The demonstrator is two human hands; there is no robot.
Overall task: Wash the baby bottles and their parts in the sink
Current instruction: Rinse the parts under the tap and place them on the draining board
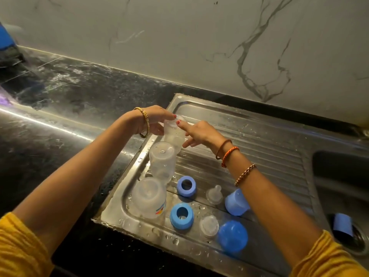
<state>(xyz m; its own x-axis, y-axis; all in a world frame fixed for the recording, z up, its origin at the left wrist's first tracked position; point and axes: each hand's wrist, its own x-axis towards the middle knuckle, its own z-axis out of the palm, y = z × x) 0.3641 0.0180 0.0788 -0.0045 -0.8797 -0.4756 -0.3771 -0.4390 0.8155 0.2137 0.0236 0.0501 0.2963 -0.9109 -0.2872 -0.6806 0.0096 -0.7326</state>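
Note:
Three clear baby bottles stand upside down in a row on the steel drainboard (269, 148). My left hand (154, 121) grips the farthest bottle (174, 134) near its top. My right hand (199, 133) touches the same bottle with straight fingers, index fingertip on its upper edge. The middle bottle (162, 161) and the nearest bottle (149, 197) stand free. Beside them lie two blue collar rings (186, 185) (181, 215), two clear teats (214, 194) (209, 225) and two blue caps (236, 202) (232, 235).
The sink basin (343, 176) opens at the right, with a blue part (342, 224) lying by its drain. Wet black stone counter (69, 92) stretches to the left. A marble-patterned wall (199, 41) rises behind. Water drops dot the drainboard's front edge.

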